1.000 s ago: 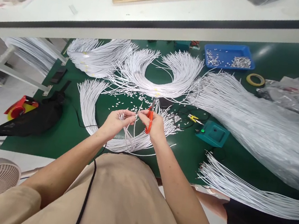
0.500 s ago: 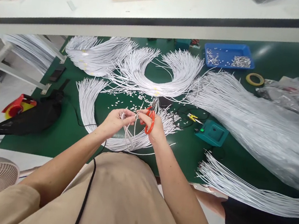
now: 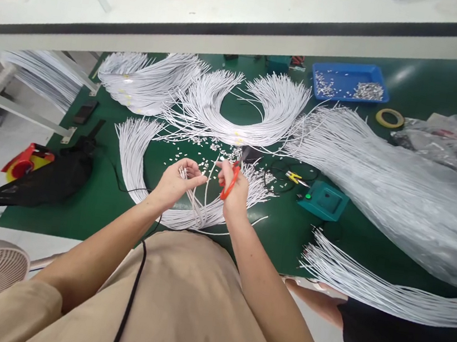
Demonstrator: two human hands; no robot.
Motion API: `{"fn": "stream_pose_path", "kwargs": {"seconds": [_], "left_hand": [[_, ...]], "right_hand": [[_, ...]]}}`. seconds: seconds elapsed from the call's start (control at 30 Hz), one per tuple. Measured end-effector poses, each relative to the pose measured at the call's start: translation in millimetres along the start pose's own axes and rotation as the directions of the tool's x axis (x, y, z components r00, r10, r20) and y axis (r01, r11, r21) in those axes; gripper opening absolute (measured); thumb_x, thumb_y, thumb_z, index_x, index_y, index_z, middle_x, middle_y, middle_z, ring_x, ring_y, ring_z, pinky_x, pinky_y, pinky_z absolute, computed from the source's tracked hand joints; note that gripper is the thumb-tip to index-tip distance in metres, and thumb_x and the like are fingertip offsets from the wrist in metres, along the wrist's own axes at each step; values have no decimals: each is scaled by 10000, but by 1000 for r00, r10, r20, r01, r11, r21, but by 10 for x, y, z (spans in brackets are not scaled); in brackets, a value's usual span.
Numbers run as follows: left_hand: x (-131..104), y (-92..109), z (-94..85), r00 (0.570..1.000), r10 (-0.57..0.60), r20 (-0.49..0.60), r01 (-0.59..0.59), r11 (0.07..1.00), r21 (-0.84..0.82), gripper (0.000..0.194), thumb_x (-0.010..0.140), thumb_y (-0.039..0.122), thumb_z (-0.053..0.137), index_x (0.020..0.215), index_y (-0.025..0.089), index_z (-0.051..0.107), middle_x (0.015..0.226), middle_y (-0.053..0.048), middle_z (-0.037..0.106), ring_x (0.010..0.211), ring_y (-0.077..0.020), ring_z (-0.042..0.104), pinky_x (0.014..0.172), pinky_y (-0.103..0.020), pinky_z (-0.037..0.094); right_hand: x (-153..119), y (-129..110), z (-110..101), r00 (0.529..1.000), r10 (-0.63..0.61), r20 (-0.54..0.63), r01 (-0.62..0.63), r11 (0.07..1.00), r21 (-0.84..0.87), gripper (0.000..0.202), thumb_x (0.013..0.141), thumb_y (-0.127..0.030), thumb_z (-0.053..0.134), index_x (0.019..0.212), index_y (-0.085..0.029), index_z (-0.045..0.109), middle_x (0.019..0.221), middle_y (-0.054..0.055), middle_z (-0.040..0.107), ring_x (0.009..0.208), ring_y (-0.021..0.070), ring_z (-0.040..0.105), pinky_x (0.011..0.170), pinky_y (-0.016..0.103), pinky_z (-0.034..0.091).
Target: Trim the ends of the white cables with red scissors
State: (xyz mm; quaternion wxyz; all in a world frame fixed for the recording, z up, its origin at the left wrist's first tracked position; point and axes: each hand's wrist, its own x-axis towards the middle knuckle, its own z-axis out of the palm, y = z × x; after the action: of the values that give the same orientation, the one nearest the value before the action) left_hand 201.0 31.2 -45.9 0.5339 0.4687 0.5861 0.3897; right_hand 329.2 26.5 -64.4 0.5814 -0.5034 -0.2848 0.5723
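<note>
My left hand (image 3: pixel 176 182) is closed around the ends of several white wires, its thumb pointing right. To its right, my right hand (image 3: pixel 235 190) holds red-handled scissors (image 3: pixel 230 183) with the blades pointing away from me. The thumb and forefinger of that hand are close to the tip of a thin wire; whether they touch it is unclear. A curved bundle of white wires (image 3: pixel 133 153) lies on the green table (image 3: pixel 97 210) around and below both hands. Small white pieces (image 3: pixel 215 147) are scattered just beyond the hands.
More white wire bundles (image 3: pixel 242 131) lie behind and to the right. Also on the table are a blue tray (image 3: pixel 347 100), a tape roll (image 3: pixel 389 118), a green box (image 3: pixel 324 200), yellow cutters (image 3: pixel 294 177) and a black bag (image 3: pixel 59 177). A person's arm (image 3: pixel 321 301) shows at lower right.
My hands, which met at the wire tips, have moved apart. My right hand and the scissors have shifted slightly right, and my left hand slightly left.
</note>
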Motion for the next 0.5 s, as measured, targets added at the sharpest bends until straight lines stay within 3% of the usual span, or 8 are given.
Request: {"fn": "stream_pose_path", "kwargs": {"seconds": [0.07, 0.13, 0.23, 0.33, 0.4, 0.5], "left_hand": [[5, -11, -15, 999, -25, 25, 26, 999, -31, 357, 558, 297, 751, 806, 163, 532, 713, 18, 576, 633, -93, 535, 622, -228, 426], [9, -21, -46, 996, -56, 74, 60, 997, -52, 372, 557, 296, 758, 834, 164, 549, 729, 11, 598, 652, -102, 562, 666, -250, 447], [10, -40, -114, 978, -116, 173, 130, 989, -73, 368, 583, 321, 748, 869, 153, 588, 804, -43, 647, 748, -157, 615, 767, -321, 465], [5, -62, -164, 963, -170, 211, 192, 977, -91, 366, 607, 351, 732, 886, 139, 627, 881, -87, 662, 847, -210, 625, 821, -369, 461], [4, -74, -168, 960, -183, 212, 206, 975, -88, 378, 609, 347, 732, 914, 143, 640, 875, -74, 663, 840, -200, 622, 822, -359, 462], [6, -81, -149, 968, -139, 207, 151, 987, -46, 391, 606, 329, 735, 938, 144, 641, 835, -52, 659, 766, -163, 609, 781, -322, 463]], "right_hand": [[50, 40, -4, 995, 19, 100, -8, 993, -117, 208, 650, -366, 641, 697, -164, 641, 657, -1, 585, 617, 122, 517, 644, 267, 412], [77, 51, -22, 992, 18, 126, 8, 979, -203, 220, 640, -365, 641, 714, -158, 647, 666, 5, 602, 633, 137, 537, 646, 271, 420], [67, -21, -76, 991, -127, -50, 102, 935, -339, 225, 717, -360, 555, 777, -160, 639, 733, 22, 608, 685, 147, 549, 672, 270, 426], [31, -136, -95, 919, -372, -132, 260, 823, -505, 230, 778, -312, 486, 891, -172, 629, 891, 52, 597, 816, 152, 550, 766, 264, 416], [18, -170, -59, 906, -423, -20, 348, 771, -533, 223, 790, -286, 476, 904, -181, 635, 914, 51, 592, 846, 148, 550, 779, 253, 412], [39, -111, 23, 927, -319, 196, 375, 793, -481, 190, 770, -261, 504, 853, -192, 661, 861, 29, 613, 791, 138, 567, 732, 243, 425]]}}
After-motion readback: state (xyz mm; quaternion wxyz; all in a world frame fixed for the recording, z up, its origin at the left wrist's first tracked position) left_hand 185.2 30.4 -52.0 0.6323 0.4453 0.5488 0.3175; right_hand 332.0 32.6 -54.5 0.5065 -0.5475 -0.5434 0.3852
